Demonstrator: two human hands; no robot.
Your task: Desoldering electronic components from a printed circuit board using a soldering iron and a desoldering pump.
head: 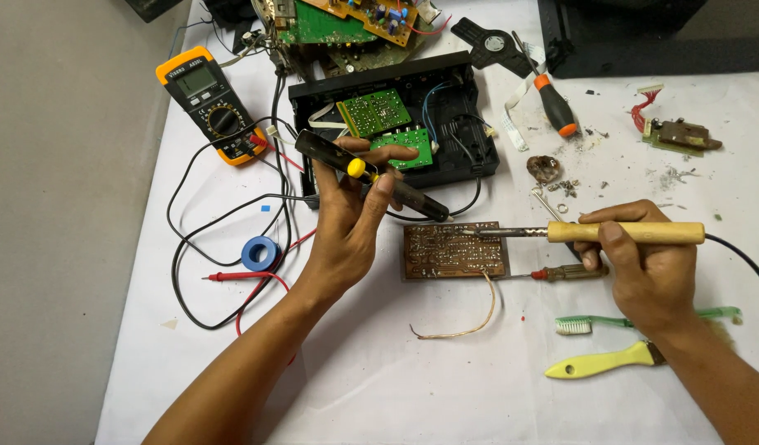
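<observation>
The fingers (603,233) of the right hand (643,268) are clamped round the wooden handle of a soldering iron (594,232), thumb on the near side, and its metal tip rests on the far right part of a brown board (453,250) lying flat on the white counter (379,379). The fingers (385,183) of the left hand (350,227) are closed on a black pump (367,175) with a yellow button, held tilted above the counter, its lower end pointing down to the right, just short of the board's far edge.

Nearest the person lie a yellow-handled brush (598,361) and a green toothbrush (643,320), both just beside the right wrist. A bare wire (470,317) curls from the board's near edge. A small screwdriver (561,272) with a red collar lies partly under the right hand, touching the board's right edge or nearly so. To the left of the left forearm sit a red probe (239,276) and a blue tape roll (260,252), among black leads.

Farther off, an open black case (470,124) holds two green boards (387,124). Left of it lies an orange multimeter (210,103); right of it, an orange-tipped screwdriver (552,103), solder scraps and a small part with red wires (676,132). At the far edge, more circuit boards (346,21) are heaped.
</observation>
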